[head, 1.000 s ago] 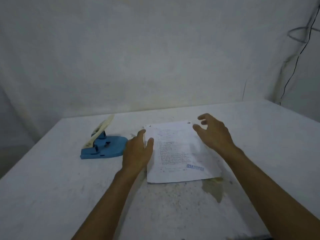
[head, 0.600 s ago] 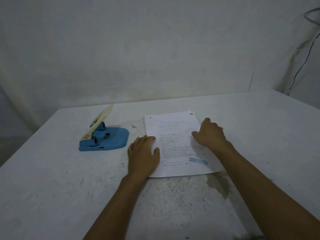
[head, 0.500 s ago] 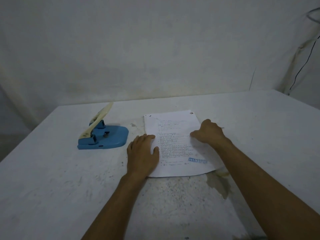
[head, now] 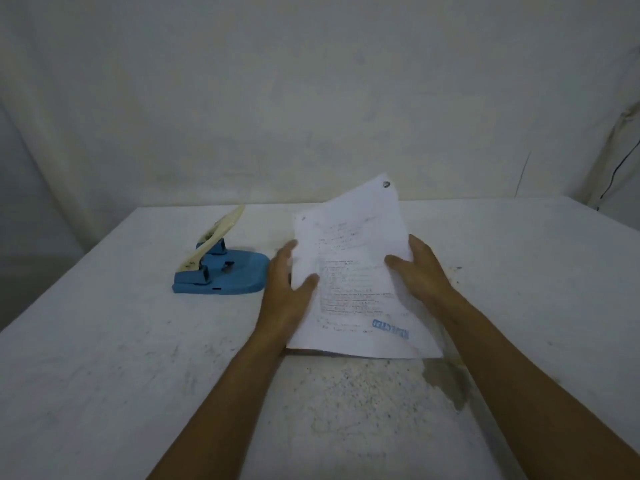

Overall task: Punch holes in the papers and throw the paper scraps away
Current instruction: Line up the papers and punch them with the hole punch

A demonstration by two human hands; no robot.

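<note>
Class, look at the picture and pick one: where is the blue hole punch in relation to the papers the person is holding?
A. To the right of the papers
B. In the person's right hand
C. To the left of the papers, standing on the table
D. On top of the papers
C: the hole punch stands on the table left of the papers, beyond the left hand; neither hand touches it.

Speckled white tabletop (head: 104, 375) with a blue hole punch (head: 221, 271) and a brownish stain (head: 446, 382)
</note>
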